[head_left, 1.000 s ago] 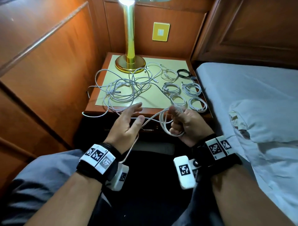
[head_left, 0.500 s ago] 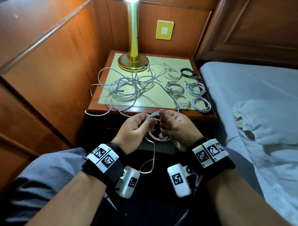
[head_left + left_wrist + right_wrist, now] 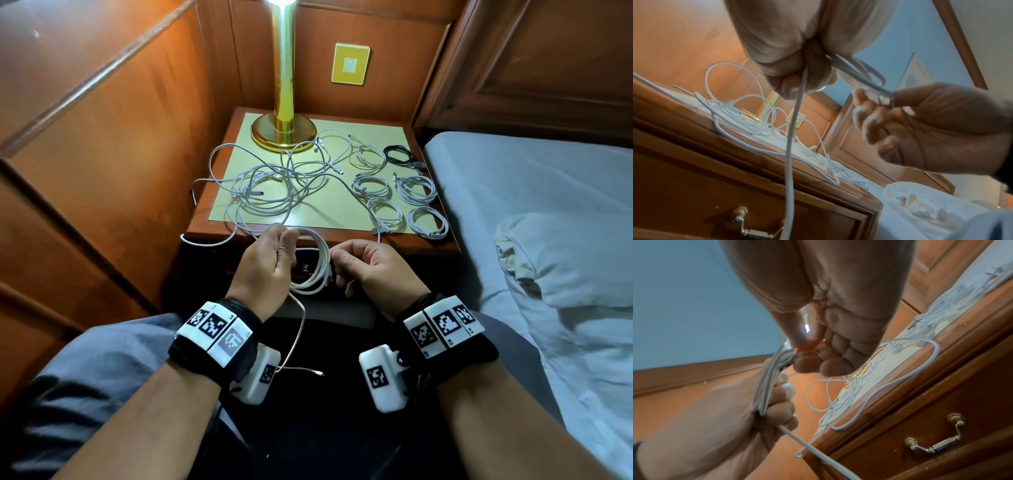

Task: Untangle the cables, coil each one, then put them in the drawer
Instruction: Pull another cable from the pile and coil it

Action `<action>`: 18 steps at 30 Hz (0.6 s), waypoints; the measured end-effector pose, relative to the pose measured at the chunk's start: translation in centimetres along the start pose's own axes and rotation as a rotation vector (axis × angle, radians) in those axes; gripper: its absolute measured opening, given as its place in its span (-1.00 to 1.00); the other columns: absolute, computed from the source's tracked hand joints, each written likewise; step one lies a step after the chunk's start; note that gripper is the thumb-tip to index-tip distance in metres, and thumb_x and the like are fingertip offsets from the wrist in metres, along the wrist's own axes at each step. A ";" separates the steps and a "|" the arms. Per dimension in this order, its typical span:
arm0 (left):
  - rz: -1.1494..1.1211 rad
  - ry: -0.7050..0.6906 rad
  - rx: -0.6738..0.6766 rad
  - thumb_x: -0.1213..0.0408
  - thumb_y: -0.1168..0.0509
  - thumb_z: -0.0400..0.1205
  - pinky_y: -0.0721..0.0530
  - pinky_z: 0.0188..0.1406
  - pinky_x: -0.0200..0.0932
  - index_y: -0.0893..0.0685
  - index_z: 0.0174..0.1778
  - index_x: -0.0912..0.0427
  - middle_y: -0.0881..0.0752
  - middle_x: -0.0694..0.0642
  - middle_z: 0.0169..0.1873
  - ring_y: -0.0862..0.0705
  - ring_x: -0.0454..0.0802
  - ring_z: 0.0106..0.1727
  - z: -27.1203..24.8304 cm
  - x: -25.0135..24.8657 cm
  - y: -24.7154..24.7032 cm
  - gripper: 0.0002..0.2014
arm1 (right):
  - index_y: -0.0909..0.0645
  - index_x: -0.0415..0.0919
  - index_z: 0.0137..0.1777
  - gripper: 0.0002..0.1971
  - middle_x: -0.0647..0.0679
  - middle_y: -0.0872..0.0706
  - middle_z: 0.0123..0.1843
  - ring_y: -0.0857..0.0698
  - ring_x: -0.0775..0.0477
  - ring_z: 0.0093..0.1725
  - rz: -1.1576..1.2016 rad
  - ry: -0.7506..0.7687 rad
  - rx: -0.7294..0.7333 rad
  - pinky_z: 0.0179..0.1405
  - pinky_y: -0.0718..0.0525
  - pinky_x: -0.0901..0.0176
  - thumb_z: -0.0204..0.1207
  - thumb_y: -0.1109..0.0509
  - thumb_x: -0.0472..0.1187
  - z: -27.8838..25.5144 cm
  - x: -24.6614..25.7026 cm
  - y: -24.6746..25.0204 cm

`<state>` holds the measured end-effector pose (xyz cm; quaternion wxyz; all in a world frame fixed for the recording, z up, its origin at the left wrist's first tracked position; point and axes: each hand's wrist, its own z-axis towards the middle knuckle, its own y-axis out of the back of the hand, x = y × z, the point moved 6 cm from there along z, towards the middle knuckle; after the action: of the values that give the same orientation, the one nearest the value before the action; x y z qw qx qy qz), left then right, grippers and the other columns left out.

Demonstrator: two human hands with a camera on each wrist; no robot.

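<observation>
White cable [image 3: 313, 263], half coiled, hanging in front of the nightstand [image 3: 428, 244] between both hands. Left hand [image 3: 265, 263] fisting round the loops, loose tail dangling past the wrist; right hand [image 3: 368, 265] pinching the plug end. Behind, tangled cables [image 3: 270, 192] sprawling over the pale-yellow top beside five neat white coils [image 3: 399, 197] and a black one [image 3: 397, 154]. Brass lamp [image 3: 283, 102] glowing against wood panelling; drawer [image 3: 941, 443] sitting closed; bed [image 3: 531, 205] lying alongside.

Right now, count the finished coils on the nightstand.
6: five white and one black. White coils sit right of the tangle; the black coil lies at the back right.
</observation>
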<state>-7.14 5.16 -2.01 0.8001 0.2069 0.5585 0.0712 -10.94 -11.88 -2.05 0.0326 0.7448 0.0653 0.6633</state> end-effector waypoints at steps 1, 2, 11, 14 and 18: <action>-0.004 -0.010 -0.003 -0.06 -0.05 0.80 -0.45 -0.36 -0.13 -0.45 -0.26 -0.02 -0.46 -0.11 -0.48 -0.43 -0.18 -0.48 0.1 0.0 0.1 -0.66 | -0.72 -0.25 -0.06 -0.83 -0.08 -0.63 -0.33 -0.61 0.03 -0.40 0.038 -0.009 -0.005 -0.48 -0.57 0.21 0.70 -0.31 -0.27 0.0 0.0 0.1; -0.016 -0.019 -0.006 -0.09 -0.04 0.79 -0.45 -0.37 -0.11 -0.44 -0.27 -0.02 -0.46 -0.11 -0.49 -0.43 -0.15 -0.49 0.1 0.0 0.2 -0.65 | -0.72 -0.26 -0.05 -0.82 -0.08 -0.62 -0.33 -0.60 0.03 -0.42 0.103 -0.031 -0.012 -0.49 -0.56 0.21 0.70 -0.30 -0.27 0.0 -0.1 0.1; 0.130 -0.228 0.047 0.01 -0.04 0.77 -0.49 -0.38 0.00 -0.55 -0.05 0.33 -0.55 0.09 -0.44 -0.47 0.07 -0.43 -0.8 -1.6 -1.2 -0.58 | -0.68 -0.23 -0.12 -0.73 -0.09 -0.70 -0.29 -0.66 -0.05 -0.29 0.269 -0.144 0.057 -0.41 -0.52 0.20 0.68 -0.30 -0.06 -0.2 -0.3 -1.4; 0.090 -0.138 0.117 -0.08 -0.09 0.75 -0.50 -0.35 0.03 -0.52 -0.09 0.23 -0.57 0.05 -0.42 -0.50 0.02 -0.41 -0.5 -1.1 -1.5 -0.60 | -0.51 -0.24 -0.19 -0.74 -0.08 -0.55 -0.41 -0.61 -0.07 -0.40 0.528 -0.243 0.128 -0.44 -0.47 0.19 0.71 -0.17 -0.16 -0.9 0.1 -2.2; -0.188 0.047 0.106 -0.30 -0.25 0.61 -0.49 -0.31 0.09 -0.58 -0.07 0.03 -0.58 -0.03 -0.40 -0.50 0.02 -0.37 0.4 0.3 -0.2 -0.58 | -0.38 -0.23 -0.21 -0.79 0.04 -0.33 -0.52 -0.35 0.09 -0.53 0.758 -0.240 0.144 -0.43 -0.33 0.35 0.65 -0.15 -0.20 -1.0 0.9 -1.5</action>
<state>-6.69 4.97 -2.27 0.7779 0.1936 0.5971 -0.0291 -11.88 -10.32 -1.21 -0.2595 0.7885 -0.1720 0.5305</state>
